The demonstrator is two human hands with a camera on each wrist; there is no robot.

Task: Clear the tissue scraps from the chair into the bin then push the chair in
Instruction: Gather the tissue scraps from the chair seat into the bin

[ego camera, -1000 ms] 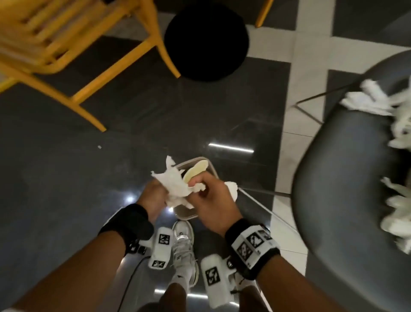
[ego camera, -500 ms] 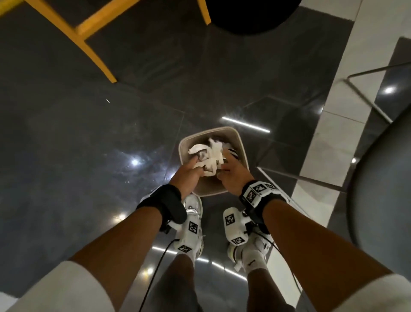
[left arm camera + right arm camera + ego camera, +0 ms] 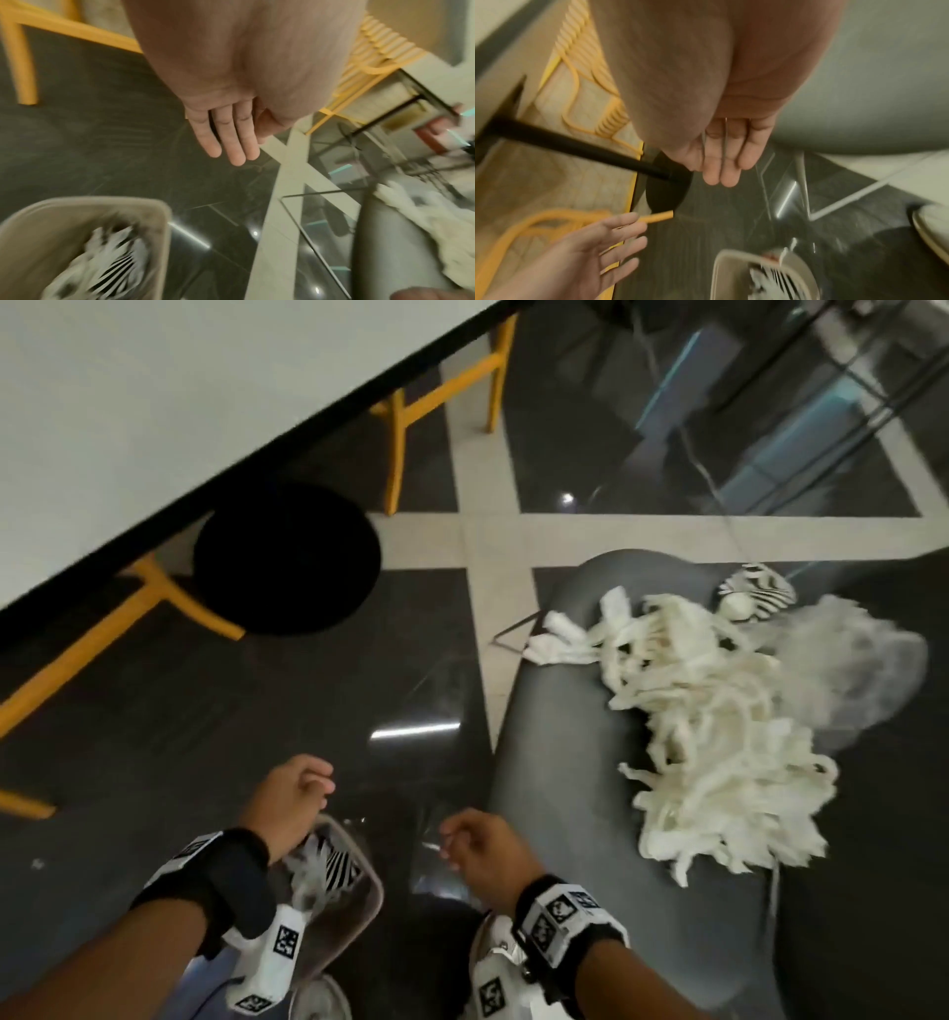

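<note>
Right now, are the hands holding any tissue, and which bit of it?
No, nothing is held. The left hand and the right hand both have straight, bare fingers. The tissue scraps lie on the chair.

- Tissue scraps (image 3: pixel 714 737) lie on the chair (image 3: pixel 590 762), right of the bin (image 3: pixel 372 891).
- The bin stands on the floor (image 3: pixel 128 711), holding scraps.
- The desk (image 3: pixel 154 403) lies beyond.

No readable text, label or number shows anywhere.
</note>
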